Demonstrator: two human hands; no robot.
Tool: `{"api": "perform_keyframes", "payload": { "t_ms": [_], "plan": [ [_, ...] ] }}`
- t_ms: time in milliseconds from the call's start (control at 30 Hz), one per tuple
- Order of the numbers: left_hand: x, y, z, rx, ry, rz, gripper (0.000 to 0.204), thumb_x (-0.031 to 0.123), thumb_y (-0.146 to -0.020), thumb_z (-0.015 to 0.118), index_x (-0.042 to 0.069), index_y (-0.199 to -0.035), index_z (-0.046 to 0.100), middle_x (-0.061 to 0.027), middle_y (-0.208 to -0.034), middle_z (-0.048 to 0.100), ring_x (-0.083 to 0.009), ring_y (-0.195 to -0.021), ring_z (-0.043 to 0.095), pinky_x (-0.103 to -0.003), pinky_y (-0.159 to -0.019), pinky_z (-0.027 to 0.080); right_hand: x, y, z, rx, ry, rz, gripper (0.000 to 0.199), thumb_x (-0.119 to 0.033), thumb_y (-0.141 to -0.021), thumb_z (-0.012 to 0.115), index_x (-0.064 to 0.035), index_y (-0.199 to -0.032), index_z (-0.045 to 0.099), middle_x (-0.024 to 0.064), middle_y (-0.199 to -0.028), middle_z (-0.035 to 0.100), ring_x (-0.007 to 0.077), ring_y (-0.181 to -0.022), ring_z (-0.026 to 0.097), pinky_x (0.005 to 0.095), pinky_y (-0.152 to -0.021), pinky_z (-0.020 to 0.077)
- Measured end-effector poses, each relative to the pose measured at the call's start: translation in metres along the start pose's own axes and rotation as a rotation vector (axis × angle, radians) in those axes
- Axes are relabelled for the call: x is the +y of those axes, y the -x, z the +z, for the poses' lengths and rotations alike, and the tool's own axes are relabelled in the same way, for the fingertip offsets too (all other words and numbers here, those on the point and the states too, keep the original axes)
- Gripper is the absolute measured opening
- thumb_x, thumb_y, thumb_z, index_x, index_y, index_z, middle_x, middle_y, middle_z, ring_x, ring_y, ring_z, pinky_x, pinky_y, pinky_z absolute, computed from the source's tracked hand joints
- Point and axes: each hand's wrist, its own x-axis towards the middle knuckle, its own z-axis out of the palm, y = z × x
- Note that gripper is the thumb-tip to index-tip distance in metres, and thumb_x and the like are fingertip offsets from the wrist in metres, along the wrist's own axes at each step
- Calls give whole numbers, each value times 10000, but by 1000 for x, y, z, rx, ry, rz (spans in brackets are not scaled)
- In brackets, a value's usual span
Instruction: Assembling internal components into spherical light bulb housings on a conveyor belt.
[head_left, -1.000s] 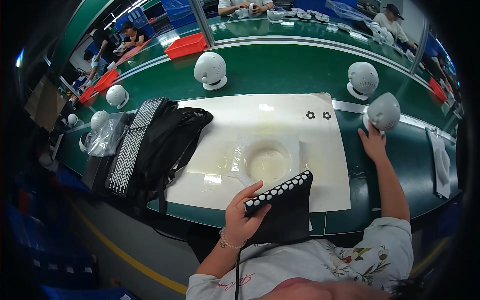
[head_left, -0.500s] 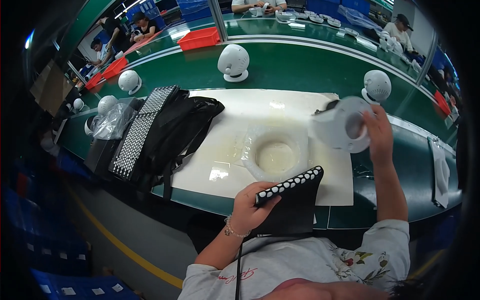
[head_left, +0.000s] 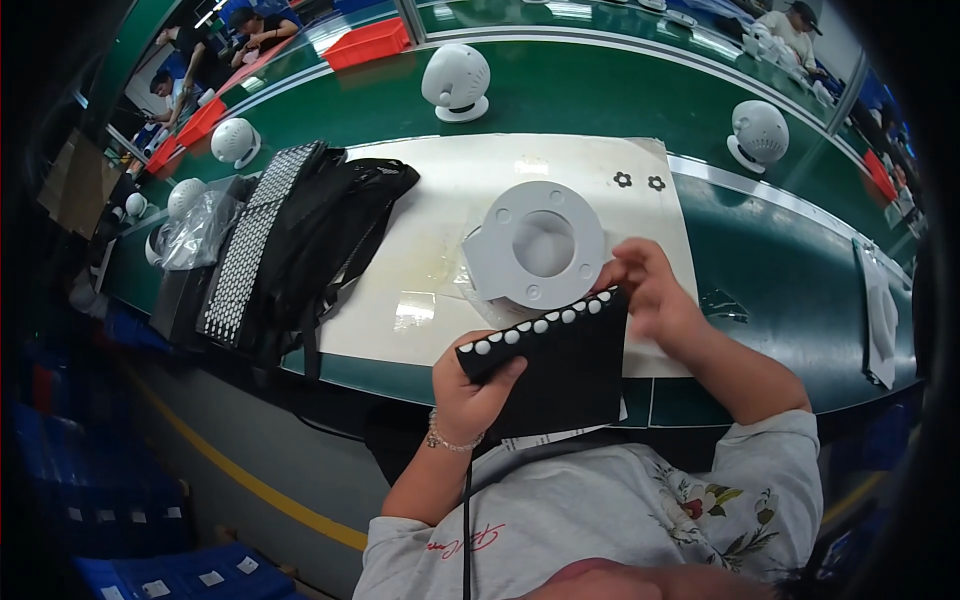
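My left hand (head_left: pixel 472 388) is closed around a black sheet (head_left: pixel 562 372), folded over so that a row of white round pads (head_left: pixel 540 326) shows along its upper edge. My right hand (head_left: pixel 650 295) is at the sheet's right end, fingers bent and apart, the fingertips close to the last pads. Whether they touch a pad, I cannot tell. Just beyond the sheet a white device with a round base (head_left: pixel 503 265) lies bottom up on a translucent cradle, mostly hidden under it. The base has a wide central hole and several small round recesses around its ring.
A white board (head_left: pixel 400 260) covers the middle of the green bench, with two small black flower-shaped pieces (head_left: pixel 622 180) on it. Black bags and dotted sheets (head_left: pixel 330 240) are heaped at left. Finished-looking round white devices (head_left: pixel 456 82) stand along the far belt, near a red bin (head_left: pixel 366 43).
The white device has left my right hand and now lies bottom up on the cradle. My right hand has come left to the sheet's edge. The view has shifted a little.
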Motion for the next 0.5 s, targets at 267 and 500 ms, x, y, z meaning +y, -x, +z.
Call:
{"api": "perform_keyframes", "payload": {
  "t_ms": [267,500],
  "plan": [
    [5,-7,-2,-70,193,-178,243,-75,-703,634,-21,-931,569,-42,-844,602,-88,-762,545,-215,-669,443,-1,13,1,32,506,89,530,10,-716,659,-90,-1143,360,58,-964,464,130,-870,516,244,-749,434],
    [2,-2,-2,-13,147,-85,155,-90,-701,637,-9,-828,598,19,-682,554,-36,-591,458,-180,-524,370,-19,4,-12,29,30,390,314,-70,-778,617,-69,-1042,446,91,-1000,555,125,-884,542,261,-795,430]
  ]
}}
